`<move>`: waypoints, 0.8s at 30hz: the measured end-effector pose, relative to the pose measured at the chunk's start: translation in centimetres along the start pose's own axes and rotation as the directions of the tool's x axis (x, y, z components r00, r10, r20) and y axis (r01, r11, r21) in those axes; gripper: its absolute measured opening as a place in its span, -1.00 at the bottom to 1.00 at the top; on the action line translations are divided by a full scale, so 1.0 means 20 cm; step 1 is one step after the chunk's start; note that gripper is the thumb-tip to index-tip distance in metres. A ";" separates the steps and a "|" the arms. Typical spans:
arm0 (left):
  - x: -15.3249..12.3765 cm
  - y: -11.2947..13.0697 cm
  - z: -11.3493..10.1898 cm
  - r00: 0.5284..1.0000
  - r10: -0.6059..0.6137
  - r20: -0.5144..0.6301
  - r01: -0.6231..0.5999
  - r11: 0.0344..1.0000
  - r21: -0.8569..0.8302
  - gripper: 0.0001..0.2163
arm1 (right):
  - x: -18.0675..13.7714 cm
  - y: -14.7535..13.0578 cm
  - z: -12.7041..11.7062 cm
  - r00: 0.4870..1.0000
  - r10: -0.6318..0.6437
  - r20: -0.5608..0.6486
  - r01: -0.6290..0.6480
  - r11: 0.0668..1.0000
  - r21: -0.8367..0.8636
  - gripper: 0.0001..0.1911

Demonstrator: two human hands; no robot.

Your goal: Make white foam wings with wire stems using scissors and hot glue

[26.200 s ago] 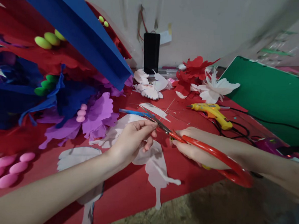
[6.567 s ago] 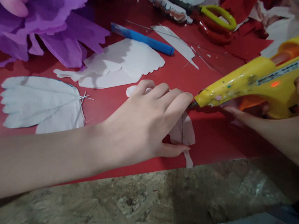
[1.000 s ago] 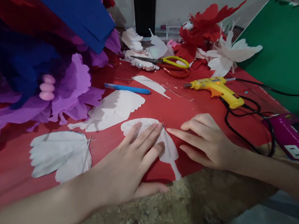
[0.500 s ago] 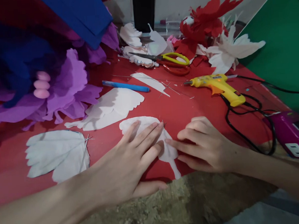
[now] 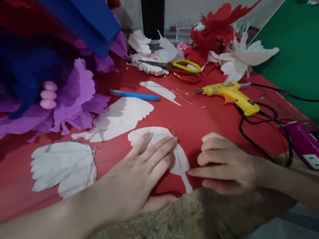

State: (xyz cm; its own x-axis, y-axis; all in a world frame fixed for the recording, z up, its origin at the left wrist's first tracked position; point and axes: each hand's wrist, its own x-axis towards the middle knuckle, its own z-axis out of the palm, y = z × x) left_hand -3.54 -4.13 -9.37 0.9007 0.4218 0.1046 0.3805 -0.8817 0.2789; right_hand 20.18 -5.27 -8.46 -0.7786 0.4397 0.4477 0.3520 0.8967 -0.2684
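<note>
My left hand (image 5: 150, 170) lies flat, fingers stretched, on a white wing-shaped cutout (image 5: 179, 159), which looks like paper or thin fabric, and covers its middle. Thin wire ends show past the fingertips. My right hand (image 5: 227, 164) is at the right edge of the cutout, index finger extended with its tip by the narrow tail. Its other fingers curl loosely, and I see nothing held in them. To the left rests another white wing piece (image 5: 63, 168) with crossed thin wires. Farther back is a scalloped white cutout (image 5: 124, 116).
A blue pen (image 5: 135, 95), scissors (image 5: 184, 66) and yellow glue gun (image 5: 232, 95) lie on the red sheet (image 5: 194, 119). The gun's black cord loops near a purple power strip (image 5: 309, 144). Purple petals (image 5: 72, 90) crowd the left; a white butterfly (image 5: 246, 54) sits back right.
My right hand has slid right and slightly toward me, its index finger leaving the cutout's middle for its edge. My left hand stays flat on the piece.
</note>
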 end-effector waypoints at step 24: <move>0.01 0.02 -0.04 0.997 0.065 0.030 -0.069 0.985 0.156 -0.44 | 0.00 0.06 0.02 0.927 0.227 -0.299 -0.249 0.968 -0.037 -0.91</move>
State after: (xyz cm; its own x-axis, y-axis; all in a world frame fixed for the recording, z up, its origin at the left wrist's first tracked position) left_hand -3.36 -4.22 -8.43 0.9293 0.3573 0.0935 0.3459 -0.9307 0.1190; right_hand 20.46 -4.22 -9.18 -0.4866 0.6265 0.6089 0.5539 0.7602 -0.3395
